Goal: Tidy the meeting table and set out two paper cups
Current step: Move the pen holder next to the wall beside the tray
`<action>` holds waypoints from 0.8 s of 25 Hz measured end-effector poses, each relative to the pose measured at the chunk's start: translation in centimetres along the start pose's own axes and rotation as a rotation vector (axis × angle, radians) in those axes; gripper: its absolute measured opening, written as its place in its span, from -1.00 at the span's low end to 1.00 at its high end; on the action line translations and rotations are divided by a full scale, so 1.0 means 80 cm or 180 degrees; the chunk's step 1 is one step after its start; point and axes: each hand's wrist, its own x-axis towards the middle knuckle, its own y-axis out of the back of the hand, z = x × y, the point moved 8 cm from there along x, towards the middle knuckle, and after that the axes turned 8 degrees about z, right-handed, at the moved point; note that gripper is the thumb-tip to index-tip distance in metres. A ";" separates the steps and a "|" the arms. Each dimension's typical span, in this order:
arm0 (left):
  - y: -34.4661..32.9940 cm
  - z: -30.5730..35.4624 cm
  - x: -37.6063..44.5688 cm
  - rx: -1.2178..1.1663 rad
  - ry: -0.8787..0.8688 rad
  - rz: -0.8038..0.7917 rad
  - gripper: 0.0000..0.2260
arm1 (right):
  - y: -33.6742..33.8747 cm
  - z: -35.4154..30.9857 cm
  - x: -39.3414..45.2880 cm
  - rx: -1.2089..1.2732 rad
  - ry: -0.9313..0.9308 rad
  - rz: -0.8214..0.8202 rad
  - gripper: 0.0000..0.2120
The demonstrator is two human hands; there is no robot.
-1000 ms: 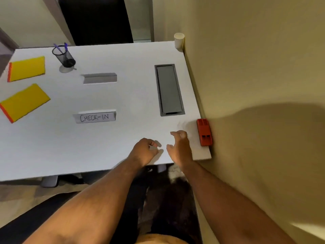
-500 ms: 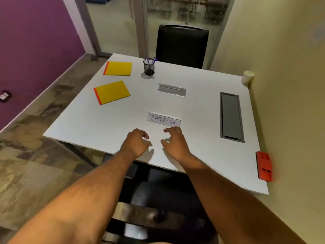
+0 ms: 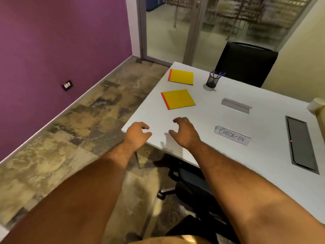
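The white meeting table [image 3: 207,120] fills the right half of the view. My left hand [image 3: 136,133] hovers at its near left corner, fingers loosely curled and holding nothing. My right hand [image 3: 185,132] hangs just right of it over the tabletop, fingers also loosely curled and empty. Two yellow notepads lie beyond them, one near [image 3: 178,99] and one farther [image 3: 181,76]. A mesh pen cup [image 3: 212,81] stands behind the notepads. A paper cup [image 3: 315,105] shows at the right edge, partly cut off.
A "CHECK-IN" name card [image 3: 232,135] and a second, blank-backed card [image 3: 236,105] stand mid-table. A grey cable hatch [image 3: 301,144] is set into the right side. One black chair [image 3: 246,62] faces the far edge; another [image 3: 191,184] sits under the near edge.
My view has swung left, bringing the purple wall and floor into sight. Both hands now hover by the table's near left corner instead of near the name card. The red object has left view.
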 end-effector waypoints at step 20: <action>0.165 -0.106 0.414 0.1732 -0.1171 -0.0448 -0.61 | -0.240 -0.175 0.352 -0.0572 -0.0207 -0.0289 -0.29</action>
